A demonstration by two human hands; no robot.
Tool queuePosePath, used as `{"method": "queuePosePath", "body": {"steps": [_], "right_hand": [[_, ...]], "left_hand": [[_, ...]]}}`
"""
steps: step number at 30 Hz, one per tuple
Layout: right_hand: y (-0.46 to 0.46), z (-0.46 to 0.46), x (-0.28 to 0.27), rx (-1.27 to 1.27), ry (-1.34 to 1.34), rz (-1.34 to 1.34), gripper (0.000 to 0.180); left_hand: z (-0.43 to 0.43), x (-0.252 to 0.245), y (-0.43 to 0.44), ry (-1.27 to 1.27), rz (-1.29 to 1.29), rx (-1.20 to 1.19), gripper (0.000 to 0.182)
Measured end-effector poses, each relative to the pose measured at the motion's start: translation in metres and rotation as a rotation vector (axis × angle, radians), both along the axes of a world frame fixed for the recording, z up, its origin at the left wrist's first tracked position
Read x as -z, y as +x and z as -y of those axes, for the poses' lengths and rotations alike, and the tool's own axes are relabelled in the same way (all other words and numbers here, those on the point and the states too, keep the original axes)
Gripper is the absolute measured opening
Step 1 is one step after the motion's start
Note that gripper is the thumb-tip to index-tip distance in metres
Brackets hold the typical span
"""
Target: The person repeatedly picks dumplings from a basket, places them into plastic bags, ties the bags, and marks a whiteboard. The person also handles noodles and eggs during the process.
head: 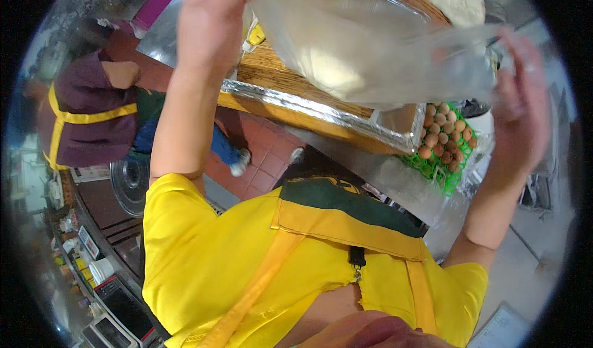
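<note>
A translucent plastic bag (394, 46) is stretched between my two hands, raised over a wooden work surface (273, 70) with foil-covered edges. A pale, soft-looking lump (331, 72) shows through the plastic; whether it lies inside the bag or behind it I cannot tell. My left hand (215, 9) grips the bag's upper left corner, with its fingertips partly cut off by the picture's top. At the other end, my right hand (521, 93) is blurred and holds the bag's right side between thumb and fingers.
Brown eggs (442, 130) fill a green plastic tray (451, 181) beside the work surface's right corner. A yellow object (256, 34) with a white cord lies near my left wrist. To the left stands a person in a purple top (92, 111). White bulky material (454, 5) sits at far right.
</note>
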State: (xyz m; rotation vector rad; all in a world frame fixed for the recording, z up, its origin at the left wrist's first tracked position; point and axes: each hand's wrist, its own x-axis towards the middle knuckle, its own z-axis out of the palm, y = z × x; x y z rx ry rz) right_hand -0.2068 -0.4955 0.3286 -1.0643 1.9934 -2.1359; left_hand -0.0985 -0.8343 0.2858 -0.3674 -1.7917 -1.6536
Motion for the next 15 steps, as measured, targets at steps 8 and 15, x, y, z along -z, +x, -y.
{"method": "queuePosePath", "body": {"steps": [8,15], "right_hand": [[-0.049,0.102,0.13,-0.241,1.015,0.271,0.032],[-0.12,0.248,0.173,-0.385,0.944,-0.017,0.032]], "left_hand": [[0.086,0.137,-0.013,-0.397,0.707,-0.113,0.015],[0.086,0.174,-0.015,-0.416,0.536,-0.015,0.006]]}}
